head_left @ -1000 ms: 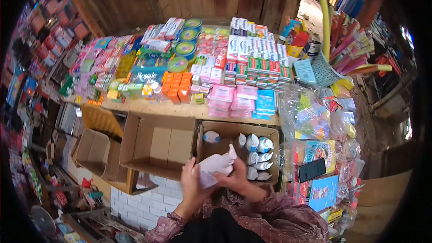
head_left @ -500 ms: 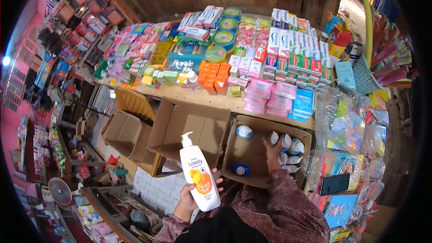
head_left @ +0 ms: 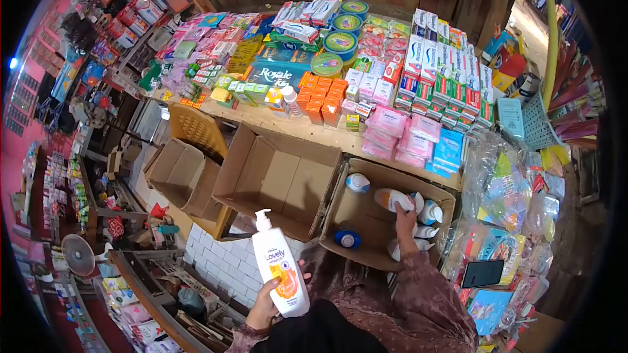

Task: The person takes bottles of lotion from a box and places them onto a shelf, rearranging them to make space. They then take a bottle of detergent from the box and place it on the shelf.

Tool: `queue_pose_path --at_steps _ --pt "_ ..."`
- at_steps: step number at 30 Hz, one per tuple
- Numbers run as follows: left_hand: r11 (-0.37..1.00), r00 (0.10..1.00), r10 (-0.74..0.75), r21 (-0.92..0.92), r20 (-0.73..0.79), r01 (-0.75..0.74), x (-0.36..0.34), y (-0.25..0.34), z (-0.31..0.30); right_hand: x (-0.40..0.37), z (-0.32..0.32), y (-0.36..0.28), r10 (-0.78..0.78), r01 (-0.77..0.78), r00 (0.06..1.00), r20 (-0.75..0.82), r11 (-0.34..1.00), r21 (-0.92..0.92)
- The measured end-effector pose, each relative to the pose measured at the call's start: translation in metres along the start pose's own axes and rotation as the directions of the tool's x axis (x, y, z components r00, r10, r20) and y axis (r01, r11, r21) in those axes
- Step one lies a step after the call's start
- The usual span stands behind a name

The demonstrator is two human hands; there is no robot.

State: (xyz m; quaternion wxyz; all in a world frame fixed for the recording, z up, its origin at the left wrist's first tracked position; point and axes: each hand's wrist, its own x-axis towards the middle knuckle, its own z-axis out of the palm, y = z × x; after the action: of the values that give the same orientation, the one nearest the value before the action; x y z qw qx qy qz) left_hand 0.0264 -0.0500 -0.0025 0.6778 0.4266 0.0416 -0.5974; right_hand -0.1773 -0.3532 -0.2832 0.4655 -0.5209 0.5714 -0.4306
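My left hand (head_left: pixel 265 307) grips a white pump bottle of lotion (head_left: pixel 279 270) with an orange label, upright, low in front of me. My right hand (head_left: pixel 405 219) reaches into a cardboard box (head_left: pixel 356 238) and holds a second white bottle (head_left: pixel 392 199), lifted on its side above the others. Several more white bottles (head_left: pixel 428 212) with blue caps lie at the box's right side. Two lone bottles, one (head_left: pixel 358 183) at the back and one (head_left: pixel 347 239) at the front, sit on the box floor.
An empty open cardboard box (head_left: pixel 278 180) stands left of the bottle box, with another (head_left: pixel 176 173) further left. A wooden table (head_left: pixel 288 127) above holds many packets and boxed goods. Bagged goods (head_left: pixel 507 189) and a black phone (head_left: pixel 482 273) lie to the right.
My left hand has lowered the lotion bottle toward me. My right hand, which was reaching among the bottles in the box, has lifted one out of the cluster. The view shifted slightly left.
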Motion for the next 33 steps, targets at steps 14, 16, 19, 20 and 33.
queue_pose_path --at_steps 14,16,19,20,33 --pt "0.956 0.937 0.284 -0.135 0.203 -0.260 -0.042 -0.003 -0.014 -0.090 0.072 -0.351 -0.341 0.038 0.545 0.766 0.923 0.384" --pt "0.930 0.917 0.339 -0.222 0.210 -0.293 -0.063 -0.011 -0.029 -0.133 0.107 -0.353 -0.402 -0.049 0.340 0.850 0.895 0.443" --pt "0.851 0.872 0.469 -0.335 0.138 -0.405 -0.104 -0.022 -0.053 -0.202 0.143 -0.363 -0.330 -0.277 0.069 0.942 0.901 0.336" --pt "0.809 0.850 0.519 -0.376 0.097 -0.451 -0.116 -0.030 -0.063 -0.228 0.152 -0.366 -0.327 -0.331 -0.018 0.945 0.894 0.303" --pt "0.135 0.295 0.711 -0.288 -0.638 -0.948 -0.305 -0.173 -0.170 -0.538 0.125 -0.286 -0.313 -0.239 -0.754 0.578 0.950 0.203"
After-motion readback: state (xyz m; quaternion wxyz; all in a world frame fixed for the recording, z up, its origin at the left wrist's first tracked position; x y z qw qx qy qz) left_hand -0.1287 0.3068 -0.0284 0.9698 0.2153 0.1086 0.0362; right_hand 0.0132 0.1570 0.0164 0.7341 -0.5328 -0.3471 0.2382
